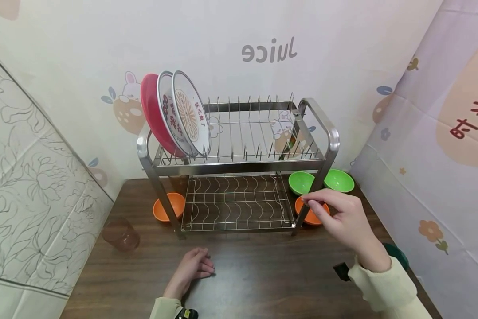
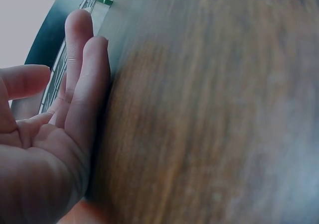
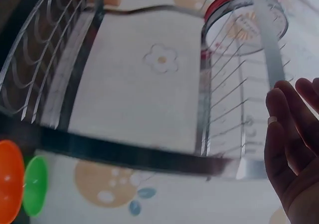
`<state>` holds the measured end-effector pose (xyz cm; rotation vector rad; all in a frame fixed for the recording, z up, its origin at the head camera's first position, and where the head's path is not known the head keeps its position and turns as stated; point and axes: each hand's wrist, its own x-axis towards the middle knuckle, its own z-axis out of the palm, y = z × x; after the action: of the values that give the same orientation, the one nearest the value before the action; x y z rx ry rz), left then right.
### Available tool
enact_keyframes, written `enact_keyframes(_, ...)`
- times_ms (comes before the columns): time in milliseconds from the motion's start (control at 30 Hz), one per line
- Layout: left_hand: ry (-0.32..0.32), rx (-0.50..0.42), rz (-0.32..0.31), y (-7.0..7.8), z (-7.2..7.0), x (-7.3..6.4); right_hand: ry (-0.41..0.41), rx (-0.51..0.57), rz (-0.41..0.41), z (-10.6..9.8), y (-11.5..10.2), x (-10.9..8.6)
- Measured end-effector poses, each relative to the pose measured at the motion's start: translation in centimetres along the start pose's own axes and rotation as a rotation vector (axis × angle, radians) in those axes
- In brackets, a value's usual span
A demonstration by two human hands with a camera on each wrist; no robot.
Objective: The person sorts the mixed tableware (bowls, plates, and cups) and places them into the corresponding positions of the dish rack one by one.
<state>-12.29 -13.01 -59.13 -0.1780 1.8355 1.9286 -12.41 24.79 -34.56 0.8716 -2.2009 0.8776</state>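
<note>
Hovering near the right end of the rack (image 1: 239, 169), the right hand (image 1: 346, 218) has thumb and forefinger close together; the left hand (image 1: 191, 269) rests in front, fingers loosely extended.

Red plate (image 1: 150, 102): head view, 10 o'clock, mostly behind rear white plate (image 1: 165, 104), itself largely behind front white plate (image 1: 189, 115).
Left orange bowl (image 1: 166, 208): 8 o'clock, part covered by leg of rack (image 1: 239, 168).
Brown item (image 1: 179, 184): between 8 and 9, top hidden by rack, type unclear.
Right orange bowl (image 1: 314, 218): 4 o'clock, part behind leg and right hand (image 1: 344, 217).
Dark green item (image 1: 400, 254): 4 o'clock, mostly behind right sleeve (image 1: 386, 283), can't identify.
Right hand: cut at 3 to 4 o'clock, right wrist view; rack contact unclear.
Left hand (image 1: 193, 266): cut at 8 to 9, left wrist view.
Table (image 1: 255, 266): blurred there.
</note>
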Motion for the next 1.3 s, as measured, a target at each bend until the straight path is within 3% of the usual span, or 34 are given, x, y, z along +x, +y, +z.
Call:
enact_keyframes(167,0.002,-0.001,0.004,-0.1,0.0,0.0,0.004,-0.049,0.142,-0.5,1.4,-3.1)
enact_keyframes(433,-0.001,-0.006,0.002,-0.2,-0.1,0.0,0.085,-0.143,0.338,-1.5,4.0,-8.1)
enact_keyframes(833,0.007,-0.006,0.005,-0.3,-0.1,0.1,0.176,-0.381,0.543,-3.3,6.4,-14.1)
enact_keyframes(1133,0.009,-0.014,0.017,-0.3,-0.2,0.1,0.104,-0.511,0.622,-3.5,6.9,-17.0)
enact_keyframes(1300,0.006,-0.026,0.022,-0.3,-0.2,0.2,0.05,-0.575,0.716,-3.3,6.9,-18.4)
